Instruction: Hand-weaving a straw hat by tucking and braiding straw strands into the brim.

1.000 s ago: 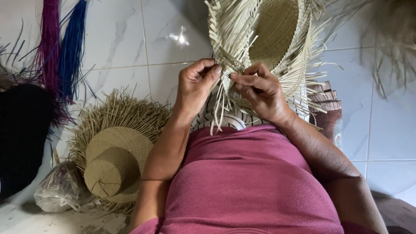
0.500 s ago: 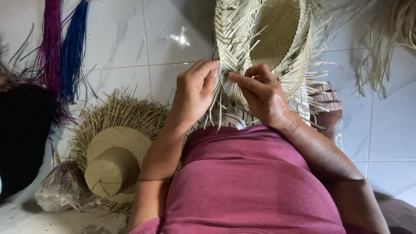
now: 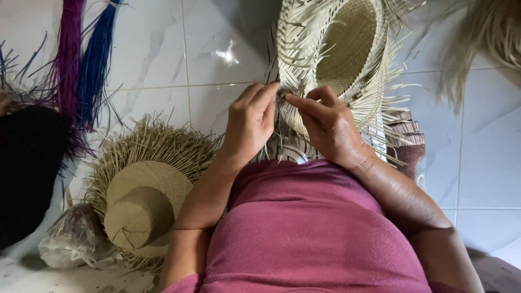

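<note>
Both hands work the brim of an unfinished pale straw hat, held up over the lap w/ its crown hollow facing the camera and loose strands sticking out all round the edge. Left hand: fingers pinched shut on brim strands at the hat's lower left edge. Right hand: forefinger and thumb nipped on a strand just beside the left fingertips, the two hands nearly touching. Below them, the person's pink top. On the white tiled floor, to the person's left: a finished-crown tan straw hat w/ ragged fringe, crown up; a clear plastic bag touching its edge; bundles of magenta fibre and blue fibre; a black hat-like shape at the frame edge.
</note>
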